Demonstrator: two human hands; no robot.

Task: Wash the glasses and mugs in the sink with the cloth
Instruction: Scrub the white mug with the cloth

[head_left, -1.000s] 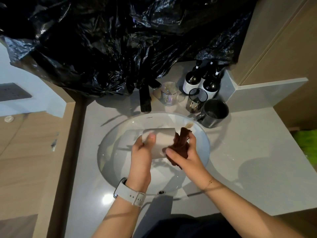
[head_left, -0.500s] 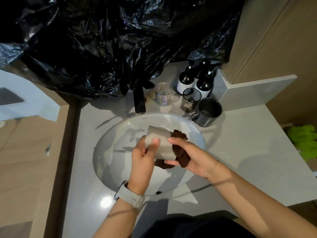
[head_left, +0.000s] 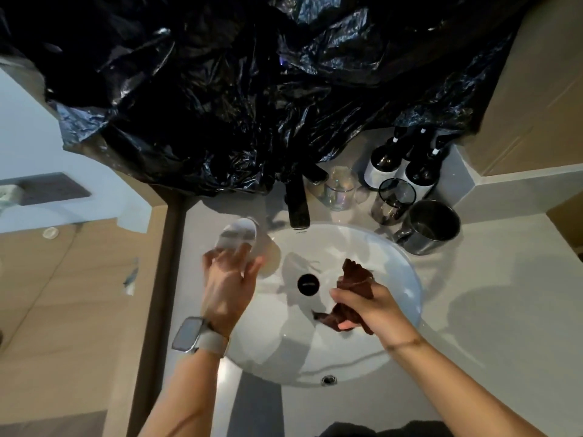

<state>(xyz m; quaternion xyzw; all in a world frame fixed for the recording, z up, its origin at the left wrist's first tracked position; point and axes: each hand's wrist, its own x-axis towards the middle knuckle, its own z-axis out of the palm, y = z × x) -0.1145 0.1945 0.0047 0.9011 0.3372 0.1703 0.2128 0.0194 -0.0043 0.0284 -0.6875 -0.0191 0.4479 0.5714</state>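
Probably slippery and breakable, the glass [head_left: 236,239] left of the sink [head_left: 407,275] sits in the left hand's [head_left: 228,280] curled fingers; the right hand [head_left: 367,305] pinches the soft cloth [head_left: 355,280].

Bathroom vanity, round white sink [head_left: 407,279] in grey counter [head_left: 492,310], black tap [head_left: 298,203], pump bottles [head_left: 407,162] by wall

Two bare forearms reach in from the bottom edge, with no sleeves visible on either. The left hand [head_left: 227,280] has a smartwatch [head_left: 186,334] on its wrist: a rounded rectangular face with a pale, reflective screen, on a wide light grey band [head_left: 212,343]. The right hand [head_left: 373,305] has a very thin bracelet [head_left: 405,344] around its wrist. Dark clothing [head_left: 372,429] shows at the bottom edge, between the arms.
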